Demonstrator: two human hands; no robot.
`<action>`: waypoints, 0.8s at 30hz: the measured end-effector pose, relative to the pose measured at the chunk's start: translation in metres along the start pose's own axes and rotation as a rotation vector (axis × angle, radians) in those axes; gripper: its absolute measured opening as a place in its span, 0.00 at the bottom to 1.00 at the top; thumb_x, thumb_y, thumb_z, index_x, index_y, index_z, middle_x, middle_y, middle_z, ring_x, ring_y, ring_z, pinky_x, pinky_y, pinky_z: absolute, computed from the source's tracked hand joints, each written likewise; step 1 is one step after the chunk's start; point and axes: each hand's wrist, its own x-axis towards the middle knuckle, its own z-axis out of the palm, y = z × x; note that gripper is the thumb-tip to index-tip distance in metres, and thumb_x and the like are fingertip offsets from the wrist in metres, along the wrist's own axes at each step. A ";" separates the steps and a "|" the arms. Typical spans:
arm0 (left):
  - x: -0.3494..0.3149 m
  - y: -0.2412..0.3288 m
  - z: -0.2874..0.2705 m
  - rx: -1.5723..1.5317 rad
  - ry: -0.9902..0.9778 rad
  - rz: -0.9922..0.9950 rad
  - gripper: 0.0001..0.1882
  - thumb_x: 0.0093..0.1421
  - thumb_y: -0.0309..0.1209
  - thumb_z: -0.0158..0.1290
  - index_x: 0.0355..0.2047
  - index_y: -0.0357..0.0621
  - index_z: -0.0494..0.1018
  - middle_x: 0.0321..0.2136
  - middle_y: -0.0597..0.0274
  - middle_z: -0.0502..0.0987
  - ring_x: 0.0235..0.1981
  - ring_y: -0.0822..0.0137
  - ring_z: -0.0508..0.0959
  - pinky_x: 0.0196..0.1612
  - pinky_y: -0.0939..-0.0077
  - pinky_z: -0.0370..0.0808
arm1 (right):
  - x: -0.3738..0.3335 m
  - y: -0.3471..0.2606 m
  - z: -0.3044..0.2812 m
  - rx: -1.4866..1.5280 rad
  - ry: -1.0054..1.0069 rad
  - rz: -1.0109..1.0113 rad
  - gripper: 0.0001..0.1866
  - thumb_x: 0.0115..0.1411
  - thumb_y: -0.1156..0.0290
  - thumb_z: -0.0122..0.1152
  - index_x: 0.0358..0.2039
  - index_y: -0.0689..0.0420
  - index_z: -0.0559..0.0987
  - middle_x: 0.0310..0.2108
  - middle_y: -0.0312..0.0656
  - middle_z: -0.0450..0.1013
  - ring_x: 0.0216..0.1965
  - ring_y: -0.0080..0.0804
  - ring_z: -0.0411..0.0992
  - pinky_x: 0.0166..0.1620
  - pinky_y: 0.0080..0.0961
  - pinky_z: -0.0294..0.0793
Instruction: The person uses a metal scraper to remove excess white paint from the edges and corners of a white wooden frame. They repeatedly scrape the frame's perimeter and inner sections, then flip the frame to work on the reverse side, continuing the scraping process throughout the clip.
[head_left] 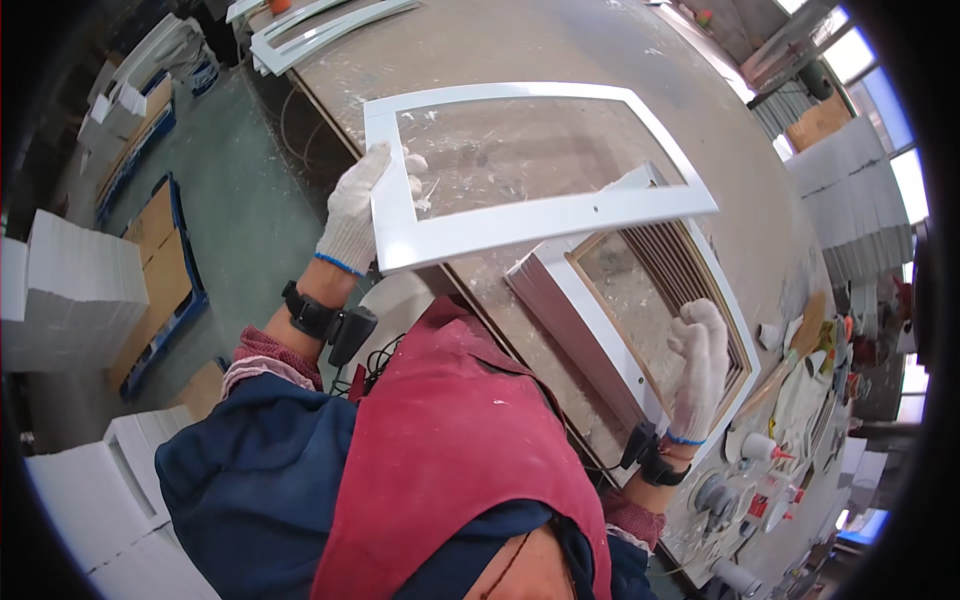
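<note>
A white rectangular frame (500,215) with an open middle is held up over the workbench, tilted. My left hand (350,205), in a white knitted glove, grips its left side; the fingertips show through the opening. A stack of similar white frames (610,345) lies on the bench to the right, partly covered by the raised frame. Above the right part of that stack is my right hand (700,365), also gloved, its fingers loosely bent and apart with nothing visible in them. Whether it touches the stack I cannot tell. Black bands with small boxes circle both wrists.
The workbench (740,185) is dusty and stained. At its right edge lie a brush (806,325), glue bottles (765,448) and scattered tools. More white frames (325,35) rest at the far left corner. Stacked white panels (85,280) and pallets (160,260) stand on the green floor.
</note>
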 end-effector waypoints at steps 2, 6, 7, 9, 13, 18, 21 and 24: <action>0.016 -0.005 -0.011 -0.011 0.086 0.042 0.20 0.69 0.43 0.48 0.46 0.35 0.71 0.34 0.57 0.79 0.27 0.72 0.78 0.25 0.78 0.79 | -0.016 -0.001 0.006 -0.443 -0.041 -0.057 0.30 0.60 0.61 0.54 0.58 0.66 0.68 0.51 0.48 0.72 0.51 0.39 0.72 0.55 0.31 0.69; 0.044 -0.022 -0.048 -0.025 0.146 0.238 0.15 0.66 0.38 0.52 0.42 0.38 0.68 0.30 0.51 0.79 0.24 0.64 0.79 0.25 0.69 0.81 | -0.038 0.019 0.004 -1.007 -0.205 -0.394 0.41 0.52 0.51 0.65 0.60 0.65 0.67 0.59 0.60 0.66 0.60 0.56 0.64 0.62 0.42 0.63; 0.045 -0.024 -0.051 0.038 0.226 0.269 0.14 0.66 0.37 0.52 0.42 0.38 0.67 0.30 0.50 0.79 0.24 0.65 0.79 0.25 0.70 0.81 | -0.043 0.024 0.006 -1.044 -0.217 -0.378 0.42 0.51 0.51 0.66 0.60 0.64 0.67 0.58 0.59 0.67 0.59 0.55 0.65 0.61 0.42 0.63; 0.051 -0.027 -0.067 -0.045 0.209 0.286 0.14 0.66 0.36 0.53 0.43 0.38 0.67 0.30 0.50 0.79 0.24 0.65 0.79 0.25 0.69 0.80 | -0.050 0.033 0.008 -1.110 -0.212 -0.396 0.43 0.49 0.52 0.68 0.60 0.64 0.67 0.56 0.57 0.68 0.57 0.54 0.66 0.59 0.43 0.65; 0.067 -0.031 -0.092 0.063 0.265 0.218 0.13 0.66 0.37 0.53 0.42 0.39 0.70 0.31 0.51 0.80 0.28 0.64 0.80 0.31 0.69 0.80 | -0.060 0.048 0.004 -1.204 -0.164 -0.445 0.44 0.46 0.56 0.72 0.61 0.62 0.66 0.54 0.54 0.70 0.55 0.51 0.68 0.56 0.42 0.66; 0.081 -0.049 -0.189 1.007 0.141 0.249 0.20 0.64 0.42 0.53 0.45 0.37 0.74 0.32 0.53 0.80 0.31 0.62 0.81 0.34 0.71 0.79 | -0.068 0.053 -0.010 -1.188 -0.154 -0.332 0.42 0.45 0.61 0.72 0.61 0.61 0.67 0.53 0.52 0.72 0.53 0.49 0.70 0.55 0.40 0.67; 0.072 -0.032 -0.163 0.682 0.169 -0.239 0.22 0.61 0.45 0.56 0.42 0.36 0.75 0.31 0.52 0.79 0.30 0.59 0.81 0.31 0.65 0.81 | -0.077 0.073 -0.020 -1.187 -0.084 -0.430 0.42 0.46 0.64 0.72 0.61 0.61 0.67 0.53 0.52 0.72 0.53 0.48 0.71 0.54 0.39 0.67; 0.051 -0.039 -0.158 0.579 0.139 -0.203 0.22 0.61 0.46 0.56 0.40 0.35 0.74 0.29 0.53 0.78 0.26 0.60 0.80 0.29 0.67 0.81 | -0.079 0.073 -0.019 -1.176 -0.044 -0.555 0.41 0.46 0.66 0.71 0.61 0.61 0.66 0.55 0.52 0.71 0.53 0.48 0.71 0.54 0.39 0.67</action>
